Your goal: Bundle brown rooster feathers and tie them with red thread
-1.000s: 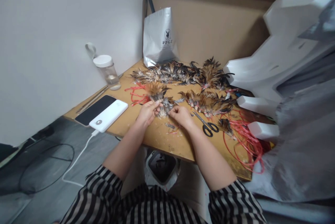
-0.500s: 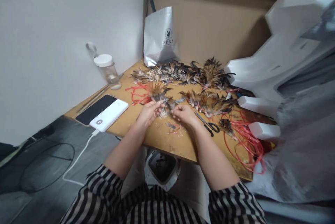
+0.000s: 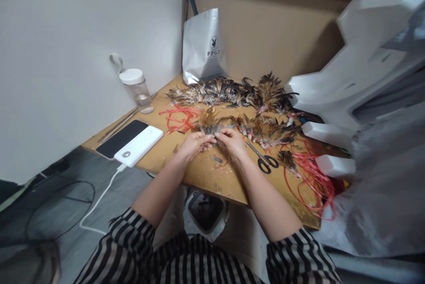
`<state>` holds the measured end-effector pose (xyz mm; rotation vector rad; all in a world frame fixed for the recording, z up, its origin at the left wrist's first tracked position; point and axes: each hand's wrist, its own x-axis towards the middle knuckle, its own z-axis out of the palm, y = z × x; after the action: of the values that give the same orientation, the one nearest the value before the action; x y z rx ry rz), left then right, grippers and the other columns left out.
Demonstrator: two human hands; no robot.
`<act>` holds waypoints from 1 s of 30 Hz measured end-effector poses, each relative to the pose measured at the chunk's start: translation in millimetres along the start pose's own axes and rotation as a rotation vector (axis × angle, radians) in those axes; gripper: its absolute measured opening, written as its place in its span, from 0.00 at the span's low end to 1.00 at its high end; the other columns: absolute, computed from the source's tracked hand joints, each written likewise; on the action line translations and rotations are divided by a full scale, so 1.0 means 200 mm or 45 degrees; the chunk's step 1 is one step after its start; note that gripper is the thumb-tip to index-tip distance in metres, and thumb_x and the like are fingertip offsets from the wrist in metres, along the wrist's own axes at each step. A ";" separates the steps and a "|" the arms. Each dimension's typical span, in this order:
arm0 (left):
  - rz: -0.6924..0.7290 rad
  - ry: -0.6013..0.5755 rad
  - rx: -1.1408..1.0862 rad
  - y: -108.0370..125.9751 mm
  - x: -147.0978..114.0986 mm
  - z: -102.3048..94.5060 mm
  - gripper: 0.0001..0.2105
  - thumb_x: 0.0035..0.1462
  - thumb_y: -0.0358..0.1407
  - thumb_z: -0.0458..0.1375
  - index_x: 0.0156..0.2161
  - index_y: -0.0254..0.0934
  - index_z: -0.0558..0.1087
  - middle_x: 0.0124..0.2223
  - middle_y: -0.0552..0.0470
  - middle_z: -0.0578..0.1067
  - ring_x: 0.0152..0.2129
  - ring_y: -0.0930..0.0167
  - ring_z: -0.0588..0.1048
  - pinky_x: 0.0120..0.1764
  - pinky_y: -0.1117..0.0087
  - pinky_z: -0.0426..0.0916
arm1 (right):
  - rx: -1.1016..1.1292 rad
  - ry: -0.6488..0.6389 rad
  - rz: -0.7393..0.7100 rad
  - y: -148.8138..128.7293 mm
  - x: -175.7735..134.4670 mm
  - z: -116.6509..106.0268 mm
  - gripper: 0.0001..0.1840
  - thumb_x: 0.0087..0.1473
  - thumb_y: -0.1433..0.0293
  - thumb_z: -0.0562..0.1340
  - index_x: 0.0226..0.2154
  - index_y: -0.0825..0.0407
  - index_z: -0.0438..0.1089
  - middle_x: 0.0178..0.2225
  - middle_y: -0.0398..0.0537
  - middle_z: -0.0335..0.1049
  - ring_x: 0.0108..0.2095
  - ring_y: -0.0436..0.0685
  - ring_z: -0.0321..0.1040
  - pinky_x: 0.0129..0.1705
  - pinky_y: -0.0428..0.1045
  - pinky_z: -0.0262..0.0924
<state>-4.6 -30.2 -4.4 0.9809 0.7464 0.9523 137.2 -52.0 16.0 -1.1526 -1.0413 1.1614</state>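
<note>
My left hand (image 3: 196,144) is closed in a pinch on a bunch of brown feathers (image 3: 208,120) over the table's near half. Beside it, my right hand (image 3: 231,143) pinches at the base of the same bunch, fingertips almost touching the left ones. Fingers partly hide the feather bases. Just behind my right hand lies a row of feather bunches (image 3: 270,131), some with red ties. Black-handled scissors (image 3: 264,159) rest to the right of that hand. Red plastic strips (image 3: 181,118) lie behind my left hand. Small scraps (image 3: 219,162) are scattered under the hands.
A long feather pile (image 3: 226,91) lies at the back before a silver bag (image 3: 201,49). At left are a bottle (image 3: 137,91), a phone (image 3: 116,140) and a white power bank (image 3: 139,145) with cable. Red strips (image 3: 315,177) and white foam (image 3: 327,135) crowd the right. A bin (image 3: 206,213) stands below.
My right hand has moved left, up to my left hand. The feather bunch has shifted slightly right, and more of the red strips behind the left hand show.
</note>
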 end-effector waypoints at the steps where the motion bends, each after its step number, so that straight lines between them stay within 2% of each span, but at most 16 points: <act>1: -0.004 -0.013 0.008 0.00 0.00 0.00 0.12 0.41 0.37 0.63 0.29 0.28 0.73 0.25 0.47 0.75 0.16 0.80 0.68 0.18 0.81 0.58 | 0.010 0.000 -0.005 0.01 0.00 0.00 0.17 0.31 0.60 0.67 0.21 0.53 0.64 0.16 0.37 0.60 0.15 0.43 0.50 0.18 0.42 0.43; 11: 0.007 -0.080 0.086 0.01 -0.01 0.01 0.12 0.42 0.39 0.62 0.26 0.29 0.72 0.19 0.50 0.71 0.15 0.80 0.66 0.19 0.80 0.56 | -0.004 0.003 -0.016 0.04 0.01 0.01 0.16 0.31 0.61 0.67 0.21 0.53 0.64 0.17 0.37 0.61 0.17 0.45 0.53 0.21 0.43 0.47; 18: 0.201 -0.013 0.318 -0.01 0.00 0.01 0.11 0.44 0.40 0.60 0.24 0.31 0.72 0.17 0.52 0.70 0.12 0.79 0.65 0.18 0.77 0.58 | -0.062 -0.101 -0.105 0.02 0.00 -0.01 0.11 0.35 0.64 0.65 0.20 0.54 0.65 0.19 0.39 0.63 0.20 0.46 0.56 0.25 0.44 0.51; 24: 0.276 -0.038 0.441 -0.01 0.00 0.02 0.11 0.46 0.40 0.58 0.26 0.31 0.73 0.18 0.52 0.71 0.13 0.78 0.66 0.19 0.76 0.60 | -0.185 -0.059 -0.176 0.01 0.00 -0.03 0.10 0.36 0.65 0.64 0.17 0.54 0.66 0.17 0.40 0.63 0.20 0.47 0.57 0.25 0.44 0.52; 30: 0.275 -0.060 0.458 0.00 -0.01 0.03 0.10 0.46 0.38 0.58 0.25 0.30 0.73 0.18 0.51 0.71 0.13 0.78 0.66 0.19 0.77 0.60 | -0.247 -0.187 -0.210 -0.02 -0.01 -0.05 0.09 0.38 0.65 0.64 0.18 0.54 0.66 0.18 0.41 0.65 0.21 0.47 0.59 0.26 0.44 0.53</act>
<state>-1.6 -34.3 -1.5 1.4167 0.7991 0.9952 146.4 -54.8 18.2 -1.1197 -1.3602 1.0430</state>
